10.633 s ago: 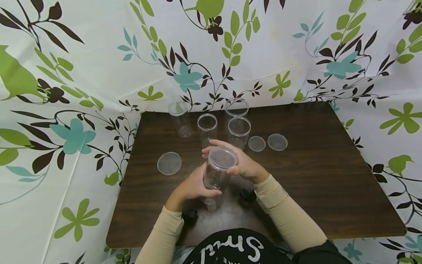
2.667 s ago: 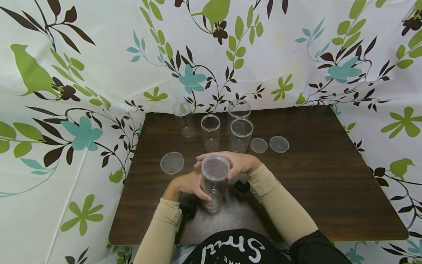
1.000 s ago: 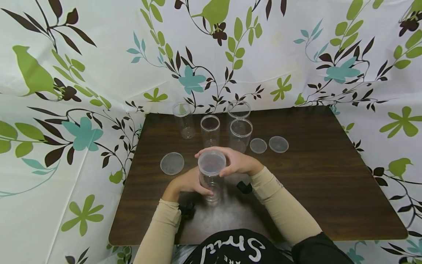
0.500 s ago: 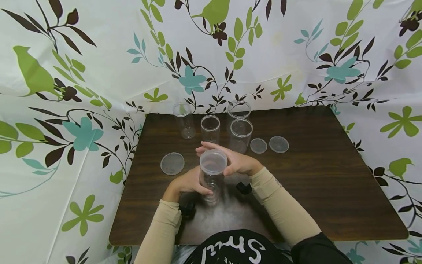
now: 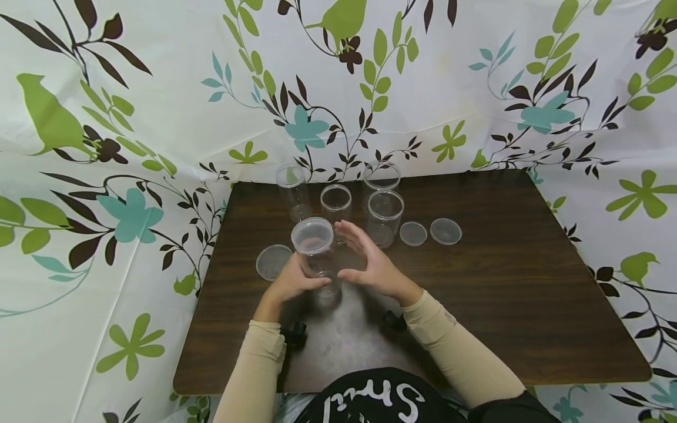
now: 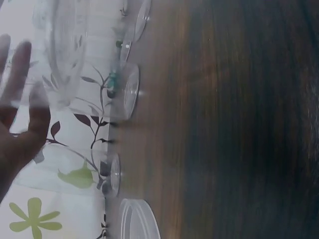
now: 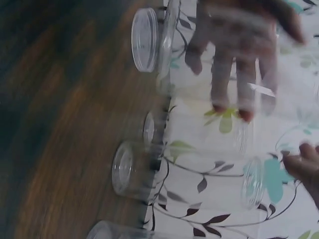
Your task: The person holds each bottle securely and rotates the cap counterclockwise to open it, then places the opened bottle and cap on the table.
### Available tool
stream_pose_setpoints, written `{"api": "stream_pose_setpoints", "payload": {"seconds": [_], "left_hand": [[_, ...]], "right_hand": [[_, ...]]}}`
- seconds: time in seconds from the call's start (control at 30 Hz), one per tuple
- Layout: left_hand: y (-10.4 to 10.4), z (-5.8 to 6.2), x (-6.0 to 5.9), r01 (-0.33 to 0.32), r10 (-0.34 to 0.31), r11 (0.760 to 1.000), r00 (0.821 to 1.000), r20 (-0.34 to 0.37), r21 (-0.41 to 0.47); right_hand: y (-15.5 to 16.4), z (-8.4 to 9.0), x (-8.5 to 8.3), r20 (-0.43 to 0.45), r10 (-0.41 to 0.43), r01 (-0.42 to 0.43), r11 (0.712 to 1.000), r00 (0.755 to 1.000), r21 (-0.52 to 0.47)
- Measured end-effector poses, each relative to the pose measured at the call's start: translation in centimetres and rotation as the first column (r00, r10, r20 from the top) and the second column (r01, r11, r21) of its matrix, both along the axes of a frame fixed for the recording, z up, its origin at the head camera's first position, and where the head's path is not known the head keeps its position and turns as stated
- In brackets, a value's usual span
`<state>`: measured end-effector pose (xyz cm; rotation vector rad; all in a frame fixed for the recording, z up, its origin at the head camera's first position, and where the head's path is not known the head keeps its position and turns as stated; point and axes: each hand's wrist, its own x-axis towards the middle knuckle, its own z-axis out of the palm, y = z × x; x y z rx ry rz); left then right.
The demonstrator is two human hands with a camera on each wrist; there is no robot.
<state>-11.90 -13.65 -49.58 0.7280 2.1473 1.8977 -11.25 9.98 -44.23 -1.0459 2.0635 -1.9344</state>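
In the head view, my left hand grips a clear plastic jar from its left side, thumb across the near face. A translucent lid sits on its top. My right hand is apart from the jar on its right, fingers spread and holding nothing. The left wrist view has the left hand's fingers spread against the blurred jar wall. Through the clear jar, the right wrist view shows the left hand; my right hand's fingertips are at the right edge.
Behind the hands stand several uncovered clear jars: a left one, a middle one, a near right one and one behind it. Loose lids lie at left and right on the brown table.
The lidded jar has moved left and away from the body in my left hand. My right hand has let go of the lid area and drawn off to the right.
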Motion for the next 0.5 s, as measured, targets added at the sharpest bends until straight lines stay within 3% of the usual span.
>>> {"api": "stream_pose_setpoints", "payload": {"seconds": [0.17, 0.3, 0.5], "left_hand": [[-0.2, -0.4, 0.0, -0.06, 0.061, 0.998, 0.998, 0.019, -0.02], [-0.2, -0.3, 0.1, -0.046, 0.046, 0.999, 0.999, 0.013, -0.029], [0.3, 0.1, 0.3, 0.001, 0.0, 0.998, 1.0, 0.009, -0.058]], "right_hand": [[-0.9, 0.0, 1.2, -0.108, -0.061, 0.067, 0.996, 0.992, 0.057], [-1.3, 0.1, 1.3, -0.137, -0.074, 0.084, 0.994, 0.988, 0.07], [-1.5, 0.4, 0.8, -0.105, -0.065, 0.071, 0.996, 0.992, 0.06]]}}
